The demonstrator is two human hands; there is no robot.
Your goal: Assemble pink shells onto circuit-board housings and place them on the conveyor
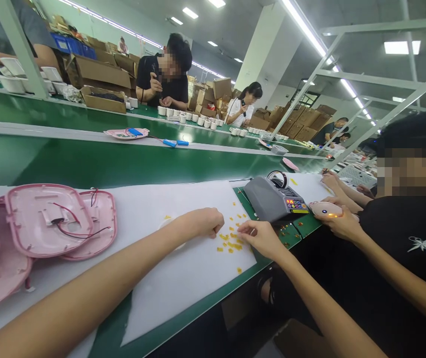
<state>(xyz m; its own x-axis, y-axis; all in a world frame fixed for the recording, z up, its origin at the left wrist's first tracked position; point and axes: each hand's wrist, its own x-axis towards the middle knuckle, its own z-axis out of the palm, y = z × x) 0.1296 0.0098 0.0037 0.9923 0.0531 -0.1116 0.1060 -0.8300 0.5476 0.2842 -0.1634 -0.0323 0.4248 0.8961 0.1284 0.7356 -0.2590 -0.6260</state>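
Note:
Small yellow pieces (231,242) lie scattered on a white sheet (183,278) on the bench. My left hand (205,222) rests on the sheet just left of them, fingers curled into a loose fist; whether anything is inside is hidden. My right hand (259,237) comes in from the right, with thumb and forefinger pinched together on a yellow piece at the edge of the scatter. Both hands are a few centimetres apart.
Pink plastic shells (44,219) with red and black wires are stacked at the left. A grey tape dispenser (272,199) stands just beyond my right hand. A co-worker in black at the right holds a pink device (326,209). Behind runs a green conveyor (123,159), with more people and cardboard boxes beyond it.

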